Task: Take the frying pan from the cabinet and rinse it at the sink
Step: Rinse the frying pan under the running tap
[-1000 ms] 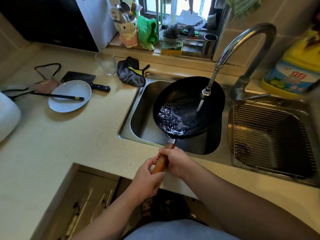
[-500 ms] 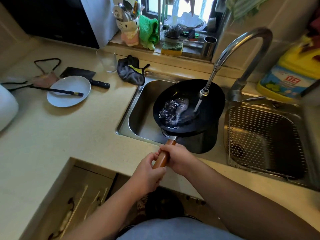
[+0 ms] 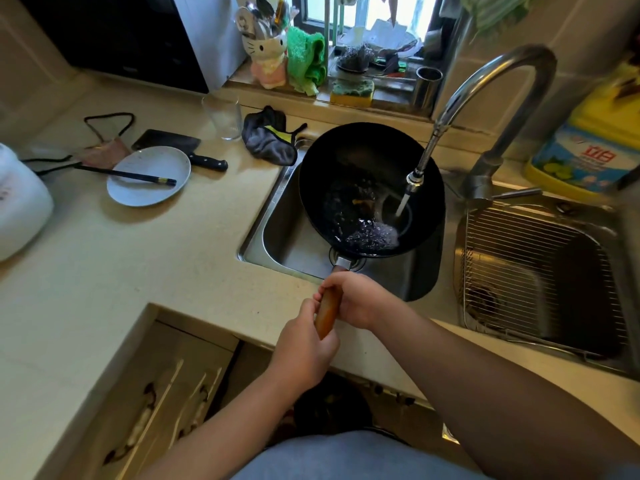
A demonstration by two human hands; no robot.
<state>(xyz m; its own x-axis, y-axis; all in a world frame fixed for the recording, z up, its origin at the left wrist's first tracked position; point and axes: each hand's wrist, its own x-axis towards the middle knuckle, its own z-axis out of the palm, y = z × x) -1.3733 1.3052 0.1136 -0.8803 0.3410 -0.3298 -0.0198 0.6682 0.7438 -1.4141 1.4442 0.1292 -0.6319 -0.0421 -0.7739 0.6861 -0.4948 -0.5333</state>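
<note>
A black frying pan (image 3: 356, 168) with a brown wooden handle (image 3: 327, 315) hangs over the left basin of the steel sink (image 3: 287, 233). Both hands grip that handle: my left hand (image 3: 304, 351) at its near end, my right hand (image 3: 356, 299) closer to the pan. Water runs from the curved faucet (image 3: 460, 102) into the pan's right side and pools, bubbling, at the near rim. The pan tilts toward me.
The right basin holds a wire rack (image 3: 540, 271). A yellow detergent bottle (image 3: 588, 147) stands at far right. On the counter to the left lie a white plate with chopsticks (image 3: 149, 176), a cleaver (image 3: 180, 147), a glass (image 3: 223, 116) and a dark cloth (image 3: 270, 136). An open cabinet (image 3: 166, 403) is below.
The pan has tipped toward me and the water has slid from its left-centre to the near right rim. Both hands stay on the handle.
</note>
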